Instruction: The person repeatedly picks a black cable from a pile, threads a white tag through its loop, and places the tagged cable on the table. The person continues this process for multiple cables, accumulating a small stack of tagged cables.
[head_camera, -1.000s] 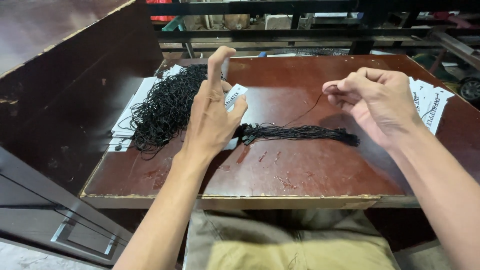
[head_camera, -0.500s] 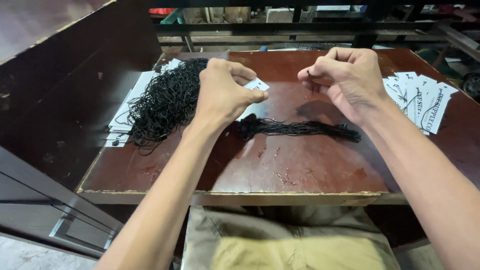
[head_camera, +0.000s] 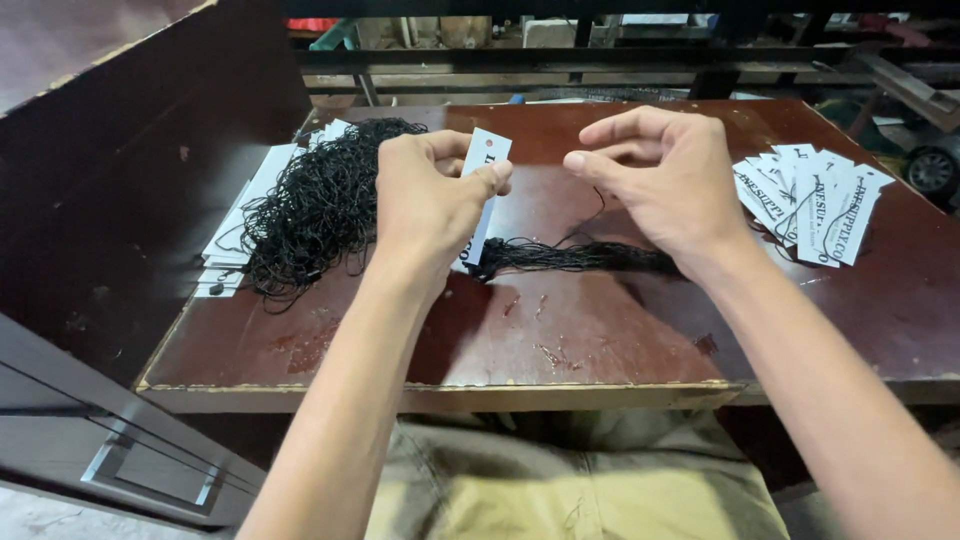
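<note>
Over the middle of the dark red table, the left hand has its grip clamped on a white paper tag, thumb and fingers pinching it upright with the punched hole at the top. Just right of it, the right hand hovers with thumb and forefinger pressed together, a thin black string trailing down from them. Under both hands lies a straight bundle of black strings. Far left sits a tangled heap of strings on blank tags; strung tags fan out right.
</note>
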